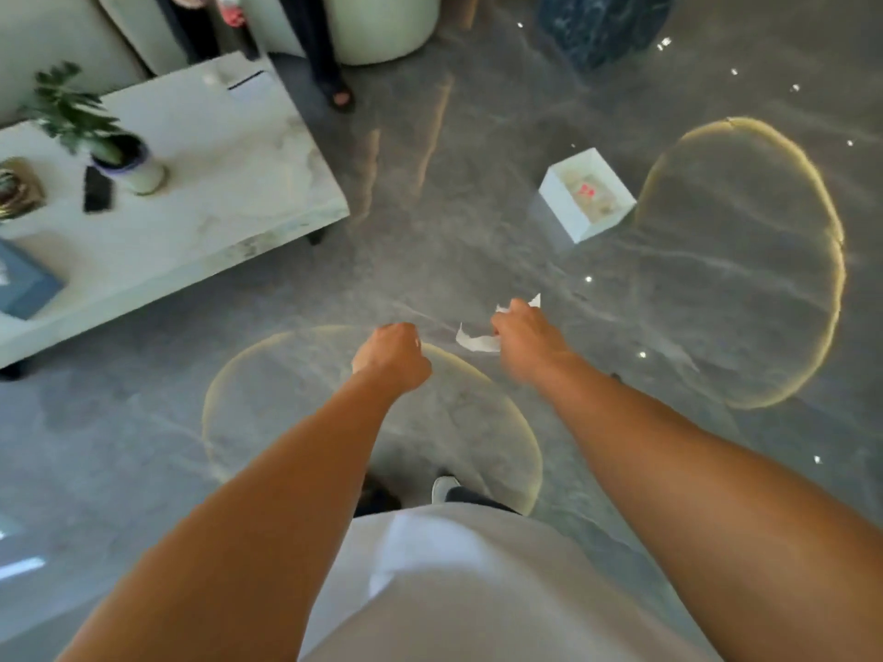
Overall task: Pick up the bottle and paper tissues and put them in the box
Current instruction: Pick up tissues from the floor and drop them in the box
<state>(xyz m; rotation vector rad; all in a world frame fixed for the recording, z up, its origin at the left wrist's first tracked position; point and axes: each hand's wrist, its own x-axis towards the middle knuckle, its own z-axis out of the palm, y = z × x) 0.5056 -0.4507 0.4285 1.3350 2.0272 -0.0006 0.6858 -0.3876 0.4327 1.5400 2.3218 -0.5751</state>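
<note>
My right hand is closed on a crumpled white paper tissue, whose ends stick out on both sides of the fist. My left hand is a fist beside it; nothing shows in it. The white open box stands on the grey floor ahead and to the right, well apart from both hands. Inside it I see pale contents with a pink-red patch, blurred. I cannot make out the bottle for certain.
A low white marble table stands at left with a potted plant, a black phone and a blue box. Another person's legs stand by pale seats at the back. A dark block is at far right.
</note>
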